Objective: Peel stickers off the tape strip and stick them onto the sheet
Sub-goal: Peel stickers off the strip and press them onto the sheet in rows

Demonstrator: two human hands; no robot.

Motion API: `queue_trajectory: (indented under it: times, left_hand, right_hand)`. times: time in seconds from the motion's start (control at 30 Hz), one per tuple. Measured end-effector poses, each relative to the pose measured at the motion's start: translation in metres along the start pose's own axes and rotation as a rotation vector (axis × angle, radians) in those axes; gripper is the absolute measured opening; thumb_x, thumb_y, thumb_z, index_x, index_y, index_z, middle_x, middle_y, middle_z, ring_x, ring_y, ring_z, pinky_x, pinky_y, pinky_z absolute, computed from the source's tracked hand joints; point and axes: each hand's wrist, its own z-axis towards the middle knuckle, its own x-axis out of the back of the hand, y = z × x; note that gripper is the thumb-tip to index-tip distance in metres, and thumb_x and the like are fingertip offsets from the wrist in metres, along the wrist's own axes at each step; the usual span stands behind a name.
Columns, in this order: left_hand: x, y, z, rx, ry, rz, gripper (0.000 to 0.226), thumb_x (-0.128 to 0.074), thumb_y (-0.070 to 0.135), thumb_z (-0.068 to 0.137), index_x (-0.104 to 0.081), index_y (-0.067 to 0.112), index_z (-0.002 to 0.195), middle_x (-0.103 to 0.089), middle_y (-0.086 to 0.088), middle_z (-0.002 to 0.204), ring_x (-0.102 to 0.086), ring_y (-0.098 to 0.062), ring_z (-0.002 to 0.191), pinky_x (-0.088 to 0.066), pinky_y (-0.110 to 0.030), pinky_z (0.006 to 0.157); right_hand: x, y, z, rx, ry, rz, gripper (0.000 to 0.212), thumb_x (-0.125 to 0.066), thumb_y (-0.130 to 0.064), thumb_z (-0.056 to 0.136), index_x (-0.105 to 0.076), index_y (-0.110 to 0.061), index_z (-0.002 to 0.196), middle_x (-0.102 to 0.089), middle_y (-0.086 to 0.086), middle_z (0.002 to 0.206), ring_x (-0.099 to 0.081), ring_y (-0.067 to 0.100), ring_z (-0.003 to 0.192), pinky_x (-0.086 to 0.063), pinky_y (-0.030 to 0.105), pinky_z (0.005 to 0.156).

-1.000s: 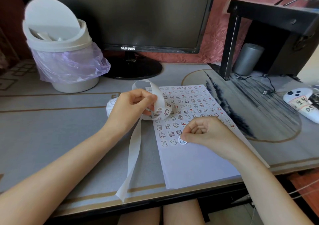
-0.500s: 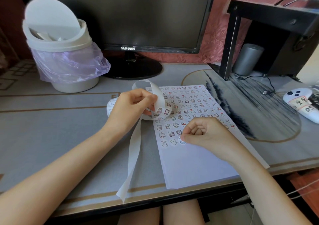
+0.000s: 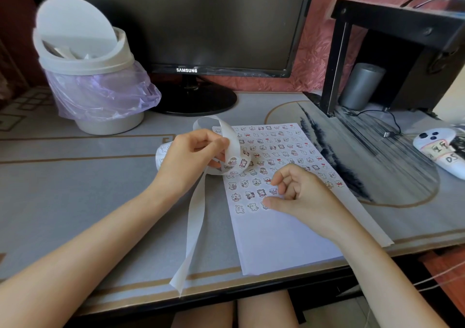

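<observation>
A white sheet (image 3: 276, 239) lies on the desk, its upper half covered with rows of small cartoon stickers. My left hand (image 3: 191, 159) grips a looped white tape strip (image 3: 196, 227) just left of the sheet; the strip's bare tail hangs over the desk's front edge. A few stickers (image 3: 232, 161) sit on the loop beside my fingers. The rest of the roll (image 3: 162, 151) peeks out behind that hand. My right hand (image 3: 302, 197) rests on the sheet with its fingers curled and holds nothing. Its thumb tip touches the last sticker (image 3: 264, 205) of the lowest row.
A white swing-lid bin (image 3: 88, 76) with a purple liner stands at the back left. A black monitor (image 3: 201, 25) is behind the sheet. To the right are a black shelf (image 3: 377, 25), a grey cylinder (image 3: 362, 86), a cable and a white controller (image 3: 440, 151).
My right hand's fingers have lifted and loosened from the fist that pressed the sticker down; the sticker stays on the sheet. My left hand and the strip have hardly moved.
</observation>
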Motion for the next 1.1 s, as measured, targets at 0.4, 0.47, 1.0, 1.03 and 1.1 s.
queue_trajectory:
  times: [0.4, 0.47, 1.0, 1.03, 1.1]
  left_hand:
    - [0.001, -0.002, 0.002, 0.013, 0.003, 0.002, 0.02, -0.058, 0.012, 0.091, -0.066, 0.011, 0.073, -0.07, -0.002, 0.07, -0.064, -0.008, 0.065, -0.056, -0.022, 0.066]
    - [0.001, -0.001, 0.002, 0.011, 0.009, -0.008, 0.02, -0.058, 0.011, 0.091, -0.066, 0.01, 0.073, -0.069, 0.001, 0.067, -0.063, -0.007, 0.063, -0.055, -0.019, 0.064]
    - [0.004, 0.002, 0.001, -0.091, 0.118, 0.015, 0.018, -0.054, 0.014, 0.095, -0.064, 0.0, 0.088, -0.065, 0.003, 0.065, -0.058, -0.002, 0.054, -0.045, -0.014, 0.053]
    - [0.004, 0.002, 0.001, -0.091, 0.122, 0.009, 0.018, -0.054, 0.014, 0.095, -0.063, -0.001, 0.089, -0.065, 0.0, 0.067, -0.058, -0.003, 0.055, -0.046, -0.015, 0.054]
    - [0.004, 0.001, 0.002, -0.089, 0.127, -0.007, 0.018, -0.054, 0.014, 0.095, -0.063, 0.0, 0.089, -0.066, -0.001, 0.068, -0.059, -0.006, 0.057, -0.047, -0.016, 0.054]
  right_hand:
    - [-0.006, 0.004, 0.003, 0.024, 0.057, -0.019, 0.019, -0.077, -0.015, 0.076, -0.059, -0.023, 0.076, -0.052, -0.02, 0.054, -0.043, 0.0, 0.053, -0.041, 0.022, 0.063]
    - [-0.005, 0.004, 0.004, 0.029, 0.041, -0.051, 0.016, -0.071, -0.012, 0.081, -0.059, -0.022, 0.078, -0.05, -0.026, 0.048, -0.044, 0.0, 0.052, -0.04, 0.017, 0.061]
    - [-0.027, -0.05, 0.039, 0.318, 0.149, 0.185, 0.02, -0.077, -0.014, 0.075, -0.064, -0.023, 0.087, -0.07, -0.002, 0.083, -0.059, 0.006, 0.072, -0.043, 0.013, 0.067]
    - [-0.029, -0.049, 0.04, 0.323, 0.151, 0.186, 0.021, -0.077, -0.013, 0.075, -0.064, -0.023, 0.087, -0.07, -0.002, 0.083, -0.059, 0.006, 0.071, -0.043, 0.014, 0.067]
    - [-0.03, -0.047, 0.041, 0.323, 0.154, 0.188, 0.021, -0.077, -0.01, 0.074, -0.064, -0.023, 0.086, -0.069, -0.003, 0.083, -0.058, 0.006, 0.07, -0.043, 0.014, 0.066]
